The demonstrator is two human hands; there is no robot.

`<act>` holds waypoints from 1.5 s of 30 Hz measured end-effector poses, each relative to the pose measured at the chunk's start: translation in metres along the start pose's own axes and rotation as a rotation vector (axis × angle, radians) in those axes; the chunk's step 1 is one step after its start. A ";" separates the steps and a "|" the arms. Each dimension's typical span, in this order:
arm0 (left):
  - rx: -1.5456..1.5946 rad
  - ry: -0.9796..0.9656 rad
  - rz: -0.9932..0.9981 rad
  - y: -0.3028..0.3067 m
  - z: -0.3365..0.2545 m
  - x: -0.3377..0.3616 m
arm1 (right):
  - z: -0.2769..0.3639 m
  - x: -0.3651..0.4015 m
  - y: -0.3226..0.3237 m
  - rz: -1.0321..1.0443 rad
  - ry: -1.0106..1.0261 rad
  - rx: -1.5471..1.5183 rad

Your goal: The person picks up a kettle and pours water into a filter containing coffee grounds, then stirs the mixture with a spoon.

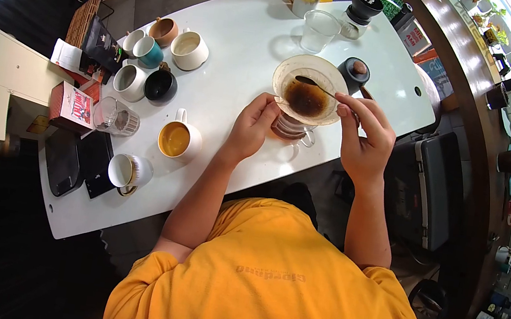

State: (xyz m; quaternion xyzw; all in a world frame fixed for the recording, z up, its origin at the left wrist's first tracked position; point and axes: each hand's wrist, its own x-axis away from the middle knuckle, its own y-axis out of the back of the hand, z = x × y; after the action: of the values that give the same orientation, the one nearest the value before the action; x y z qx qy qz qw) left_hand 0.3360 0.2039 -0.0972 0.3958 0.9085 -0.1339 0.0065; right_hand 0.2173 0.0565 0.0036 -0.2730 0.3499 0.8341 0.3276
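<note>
A coffee dripper lined with pale filter paper sits on a glass server near the table's front edge. Wet brown coffee grounds lie in the filter. My left hand is closed at the dripper's left rim, thumb and fingers pinched there. Between the fingertips of my right hand is the handle of a dark spoon, whose bowl is over the grounds. Just behind the dripper, to the right, stands a black round-lidded container.
A cup of brownish-yellow liquid stands left of my forearm. Several mugs cluster farther left, near a ribbed glass and a red-and-white box. A clear plastic cup and a hand grinder stand at the back.
</note>
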 end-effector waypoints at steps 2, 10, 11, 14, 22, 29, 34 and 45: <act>-0.006 -0.002 0.005 0.000 -0.001 0.000 | 0.000 0.000 -0.002 0.017 -0.019 -0.014; -0.021 -0.031 0.031 0.004 0.004 0.000 | 0.001 0.002 0.003 0.056 -0.006 0.008; -0.016 -0.033 0.027 0.003 0.004 0.000 | 0.002 0.002 0.005 0.056 -0.009 0.014; 0.004 -0.023 0.020 -0.001 -0.002 0.000 | 0.002 0.001 0.008 0.011 -0.006 0.035; 0.062 -0.005 0.031 -0.006 -0.013 0.002 | 0.001 -0.007 0.013 -0.049 0.003 0.069; 0.087 -0.001 0.026 -0.006 -0.013 0.002 | 0.000 -0.006 0.012 -0.017 0.019 0.091; 0.070 -0.005 0.027 -0.005 -0.010 0.001 | -0.003 -0.004 0.013 -0.010 0.037 0.121; -0.019 -0.033 0.024 0.004 0.006 0.000 | -0.002 -0.006 0.018 -0.016 0.028 0.125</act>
State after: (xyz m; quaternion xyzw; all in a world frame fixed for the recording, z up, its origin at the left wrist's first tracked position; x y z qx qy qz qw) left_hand 0.3382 0.2049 -0.1038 0.4042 0.9047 -0.1316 0.0266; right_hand 0.2079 0.0431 0.0137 -0.2664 0.4036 0.8040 0.3459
